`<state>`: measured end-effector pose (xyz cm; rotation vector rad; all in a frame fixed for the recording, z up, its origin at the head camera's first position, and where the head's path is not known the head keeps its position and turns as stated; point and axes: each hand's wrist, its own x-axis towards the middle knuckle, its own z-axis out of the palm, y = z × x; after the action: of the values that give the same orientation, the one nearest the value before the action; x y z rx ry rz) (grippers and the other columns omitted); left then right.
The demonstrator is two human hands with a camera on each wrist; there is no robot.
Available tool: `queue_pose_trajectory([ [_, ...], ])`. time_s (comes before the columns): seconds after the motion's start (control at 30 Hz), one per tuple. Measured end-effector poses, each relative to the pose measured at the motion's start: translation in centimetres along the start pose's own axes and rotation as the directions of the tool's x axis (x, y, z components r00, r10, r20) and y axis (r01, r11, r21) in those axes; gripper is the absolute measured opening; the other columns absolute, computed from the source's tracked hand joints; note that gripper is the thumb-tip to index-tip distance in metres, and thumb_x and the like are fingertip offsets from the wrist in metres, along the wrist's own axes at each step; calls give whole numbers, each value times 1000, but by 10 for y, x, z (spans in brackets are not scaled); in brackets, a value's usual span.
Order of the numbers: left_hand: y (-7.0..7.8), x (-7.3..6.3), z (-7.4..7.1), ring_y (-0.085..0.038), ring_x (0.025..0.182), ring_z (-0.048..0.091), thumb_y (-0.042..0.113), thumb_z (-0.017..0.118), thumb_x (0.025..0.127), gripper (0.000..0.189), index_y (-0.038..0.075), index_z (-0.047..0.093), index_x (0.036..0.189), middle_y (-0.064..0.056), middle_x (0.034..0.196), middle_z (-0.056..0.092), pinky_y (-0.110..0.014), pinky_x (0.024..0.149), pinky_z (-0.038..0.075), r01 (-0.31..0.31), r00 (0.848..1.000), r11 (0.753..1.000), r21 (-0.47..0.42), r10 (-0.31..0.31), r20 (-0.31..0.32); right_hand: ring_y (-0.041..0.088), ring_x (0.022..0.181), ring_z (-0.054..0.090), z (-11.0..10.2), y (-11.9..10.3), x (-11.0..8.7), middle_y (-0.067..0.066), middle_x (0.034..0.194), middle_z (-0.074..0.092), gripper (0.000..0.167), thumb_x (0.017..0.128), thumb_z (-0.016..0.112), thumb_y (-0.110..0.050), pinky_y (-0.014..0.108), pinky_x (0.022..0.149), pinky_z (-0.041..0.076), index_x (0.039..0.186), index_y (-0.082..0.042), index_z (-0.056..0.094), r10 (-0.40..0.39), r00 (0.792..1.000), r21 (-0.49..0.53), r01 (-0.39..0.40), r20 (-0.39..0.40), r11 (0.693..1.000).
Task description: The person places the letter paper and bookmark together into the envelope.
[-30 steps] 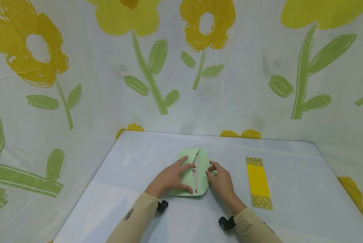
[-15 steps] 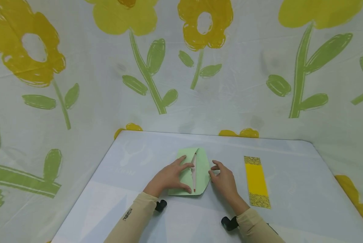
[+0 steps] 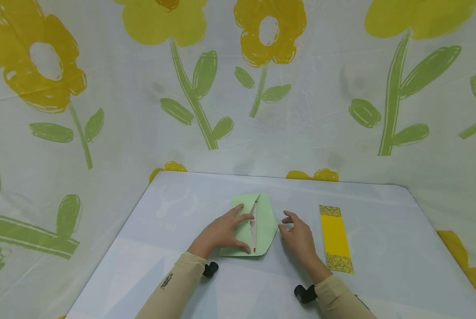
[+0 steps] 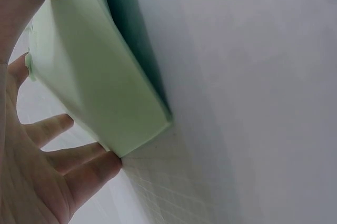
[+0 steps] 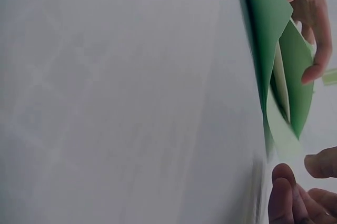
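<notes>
A light green paper envelope (image 3: 242, 241) lies on the table in the head view, its pointed flap (image 3: 266, 226) spread out to the right. Inside its opening shows a white paper insert (image 3: 254, 227) with small red marks at both ends. My left hand (image 3: 223, 228) rests on the envelope's left part with fingers spread; in the left wrist view its fingertips touch the green paper (image 4: 100, 77). Just right of the flap's tip is my right hand (image 3: 299, 237), fingers bent loosely. In the right wrist view a gap shows between its thumb and fingers (image 5: 283, 195), below the flap.
A yellow strip (image 3: 335, 237) with gold patterned ends lies on the table to the right of my right hand. The pale table (image 3: 158, 274) ends at the back against a white curtain (image 3: 309, 133) printed with yellow flowers.
My right hand has moved a little to the right, away from the envelope body. The flap has spread flatter, with its tip farther right. My left hand has stayed on the envelope.
</notes>
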<state>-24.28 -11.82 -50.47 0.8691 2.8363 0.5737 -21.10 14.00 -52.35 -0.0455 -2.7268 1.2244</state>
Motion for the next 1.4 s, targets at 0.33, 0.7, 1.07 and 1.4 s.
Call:
queue_pose_trajectory([
  [0.33,0,1,1,-32,142,43,70,86,60,97,37,52,145,-8,166,25,-49,104,48,2,1000,1000,-12,-2,2,10,65,64,-5,4,0,13,114,72,50,93,71,-13,27,58,51,140,-2,56,7,1000,-8,-7,-5,1000],
  [0.7,0,1,2,-31,144,40,74,84,58,100,39,51,146,-8,167,24,-48,105,47,12,1000,1000,-21,-12,8,19,77,66,-13,13,2,14,117,71,51,94,70,-16,32,68,56,141,-3,55,50,999,-27,-50,-16,998],
  [1.07,0,1,1,-29,145,39,73,85,59,99,40,51,146,-5,167,23,-48,106,46,26,1000,999,-22,-26,17,23,84,65,-24,16,1,16,120,69,53,95,70,-19,39,76,58,143,-3,53,71,997,-60,-71,-13,996],
  [1.4,0,1,2,-30,145,40,73,85,58,100,38,52,145,-8,166,25,-48,106,46,12,1000,1000,-21,-12,4,29,90,67,-30,20,-1,18,121,67,54,95,70,-17,45,83,57,144,-1,52,70,997,-42,-71,-30,997],
])
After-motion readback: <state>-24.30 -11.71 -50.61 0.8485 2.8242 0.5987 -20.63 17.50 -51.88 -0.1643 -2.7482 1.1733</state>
